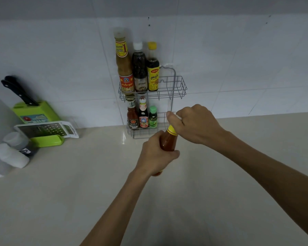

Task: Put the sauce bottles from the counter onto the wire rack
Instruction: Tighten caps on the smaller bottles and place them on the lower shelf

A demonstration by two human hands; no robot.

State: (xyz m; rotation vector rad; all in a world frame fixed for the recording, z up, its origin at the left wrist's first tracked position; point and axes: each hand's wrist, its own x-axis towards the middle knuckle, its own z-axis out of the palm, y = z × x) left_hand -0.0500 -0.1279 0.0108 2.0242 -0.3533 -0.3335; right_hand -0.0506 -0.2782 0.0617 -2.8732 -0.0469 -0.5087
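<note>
Hands meet over a pale, glossy stone tabletop [78,201], both of them on one bottle. My left hand [156,157] is wrapped closed around the body of a glass bottle of orange-red sauce with a yellow cap [168,142], holding it tilted, its cap pointing away from me toward the wall. My right hand [194,124] is curled shut over that cap from above, knuckles up — I judge it is steadying or tightening the cap, though I cannot tell which. The bottle seems lifted clear of the tabletop, just in front of a grey two-tier wire rack [178,86] hung on the white tiled wall.

The rack's upper shelf carries three tall bottles crowded to its left side: a yellowish sauce with a red and yellow label [123,68], a dark sauce with a white cap [139,71], and a dark sauce with a yellow cap and yellow label [153,71]. The lower shelf holds three shorter bottles, also to the left — red sauce [132,116], dark sauce with a red label [143,114], and a small green bottle [153,117]. The right half of each shelf looks free, most likely where my bottle belongs.

Far left sit a green knife block holding a black-handled knife [34,110] and a white and green grater [48,129].
</note>
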